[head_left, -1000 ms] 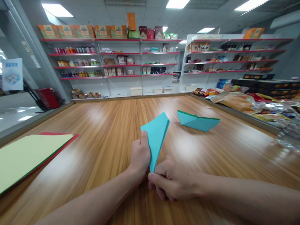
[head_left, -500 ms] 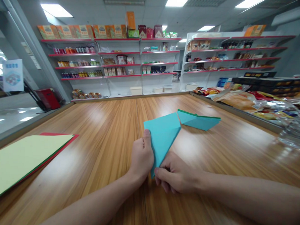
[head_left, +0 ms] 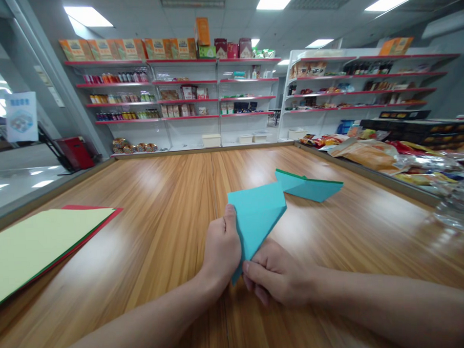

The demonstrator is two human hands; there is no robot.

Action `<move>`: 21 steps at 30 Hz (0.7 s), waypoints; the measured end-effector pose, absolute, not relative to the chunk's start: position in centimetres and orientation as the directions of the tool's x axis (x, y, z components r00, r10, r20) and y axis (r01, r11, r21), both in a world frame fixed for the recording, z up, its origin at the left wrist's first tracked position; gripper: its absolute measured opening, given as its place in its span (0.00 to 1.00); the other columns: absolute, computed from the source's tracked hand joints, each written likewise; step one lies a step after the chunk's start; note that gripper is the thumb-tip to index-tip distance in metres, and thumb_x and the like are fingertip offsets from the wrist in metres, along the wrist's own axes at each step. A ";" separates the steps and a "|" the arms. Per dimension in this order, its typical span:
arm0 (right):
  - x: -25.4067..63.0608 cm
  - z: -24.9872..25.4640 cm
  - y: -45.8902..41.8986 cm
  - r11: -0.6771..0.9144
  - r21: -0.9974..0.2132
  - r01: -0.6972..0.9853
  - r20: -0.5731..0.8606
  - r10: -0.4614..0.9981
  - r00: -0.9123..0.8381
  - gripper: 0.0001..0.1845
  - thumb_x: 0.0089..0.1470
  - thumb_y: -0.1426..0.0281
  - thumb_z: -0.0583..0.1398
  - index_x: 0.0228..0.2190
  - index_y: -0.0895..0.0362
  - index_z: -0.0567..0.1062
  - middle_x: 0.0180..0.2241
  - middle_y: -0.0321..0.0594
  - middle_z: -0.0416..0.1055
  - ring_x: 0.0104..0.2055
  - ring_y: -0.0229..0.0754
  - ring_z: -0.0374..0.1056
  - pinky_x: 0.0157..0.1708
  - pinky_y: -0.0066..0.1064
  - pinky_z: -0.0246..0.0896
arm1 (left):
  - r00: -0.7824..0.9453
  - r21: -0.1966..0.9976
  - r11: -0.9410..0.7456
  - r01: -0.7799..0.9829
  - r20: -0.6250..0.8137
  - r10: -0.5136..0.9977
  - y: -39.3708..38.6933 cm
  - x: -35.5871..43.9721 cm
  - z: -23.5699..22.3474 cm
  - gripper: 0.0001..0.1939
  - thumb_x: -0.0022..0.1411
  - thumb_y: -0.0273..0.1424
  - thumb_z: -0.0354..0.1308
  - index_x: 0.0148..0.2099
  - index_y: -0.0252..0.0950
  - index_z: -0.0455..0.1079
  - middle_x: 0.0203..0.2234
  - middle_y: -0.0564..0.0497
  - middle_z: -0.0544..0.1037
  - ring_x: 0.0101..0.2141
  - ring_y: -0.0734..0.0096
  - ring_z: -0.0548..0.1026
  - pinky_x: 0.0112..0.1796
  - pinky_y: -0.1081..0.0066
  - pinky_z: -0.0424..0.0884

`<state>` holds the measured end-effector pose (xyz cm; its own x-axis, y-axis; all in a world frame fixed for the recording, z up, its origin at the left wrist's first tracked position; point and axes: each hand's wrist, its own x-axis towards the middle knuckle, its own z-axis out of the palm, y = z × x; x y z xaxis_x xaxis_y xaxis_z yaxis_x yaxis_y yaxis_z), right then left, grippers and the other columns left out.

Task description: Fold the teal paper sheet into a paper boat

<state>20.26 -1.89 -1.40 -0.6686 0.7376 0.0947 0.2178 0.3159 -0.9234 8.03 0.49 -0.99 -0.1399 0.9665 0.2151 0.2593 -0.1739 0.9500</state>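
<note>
A folded teal paper (head_left: pixel 257 216), pointed like a paper plane, stands tilted above the wooden table (head_left: pixel 160 218) in both my hands. My left hand (head_left: pixel 222 249) is closed along its left edge, thumb up against the sheet. My right hand (head_left: pixel 275 274) pinches the lower tip from the right, fingers curled. Behind it lies a second folded teal plane (head_left: pixel 313 187) with a green edge, flat on the table and untouched.
A stack of coloured sheets (head_left: pixel 38 244), pale yellow on top with green and red beneath, lies at the left. Snack bags (head_left: pixel 373 155) and clear plastic wrap (head_left: pixel 458 207) crowd the right edge. Stocked store shelves (head_left: pixel 182 99) line the back wall.
The held paper has opened wider and swung to the right, its upper flap now overlapping the plane behind. Both hands shifted slightly right and kept their grip.
</note>
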 end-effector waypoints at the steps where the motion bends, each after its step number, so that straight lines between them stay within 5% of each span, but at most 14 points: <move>1: 20.2 -1.5 -1.9 0.327 -0.925 0.194 0.123 0.740 -0.661 0.18 0.52 0.66 0.50 0.15 0.59 0.66 0.10 0.33 0.60 0.12 0.30 0.56 0.11 0.19 0.49 | -0.136 0.944 -0.185 0.273 0.228 0.964 0.5 8.1 -0.8 0.27 0.63 0.49 0.42 0.18 0.38 0.49 0.13 0.57 0.54 0.16 0.78 0.53 0.17 0.74 0.46; 12: 20.6 -2.1 -2.3 0.296 -0.955 0.032 0.207 0.736 -0.645 0.24 0.57 0.58 0.48 0.17 0.59 0.65 0.10 0.32 0.58 0.10 0.30 0.53 0.10 0.19 0.45 | 0.031 0.941 -0.221 0.257 0.221 0.975 0.5 7.8 -0.1 0.27 0.62 0.50 0.41 0.18 0.38 0.48 0.14 0.58 0.51 0.16 0.79 0.50 0.16 0.74 0.45; 21: 20.7 -2.3 -1.9 0.313 -0.950 -0.015 0.267 0.783 -0.562 0.26 0.58 0.55 0.48 0.18 0.60 0.67 0.09 0.32 0.58 0.10 0.30 0.53 0.09 0.20 0.43 | 0.002 0.925 -0.236 0.299 0.247 0.969 0.9 7.6 0.0 0.27 0.62 0.50 0.40 0.18 0.38 0.48 0.14 0.57 0.52 0.16 0.79 0.51 0.17 0.74 0.45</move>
<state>20.72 -1.92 -2.30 -0.5620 0.7829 0.2669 -0.0145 0.3133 -0.9495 7.60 0.92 0.04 0.0018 0.9690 0.2471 0.2990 -0.2363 0.9245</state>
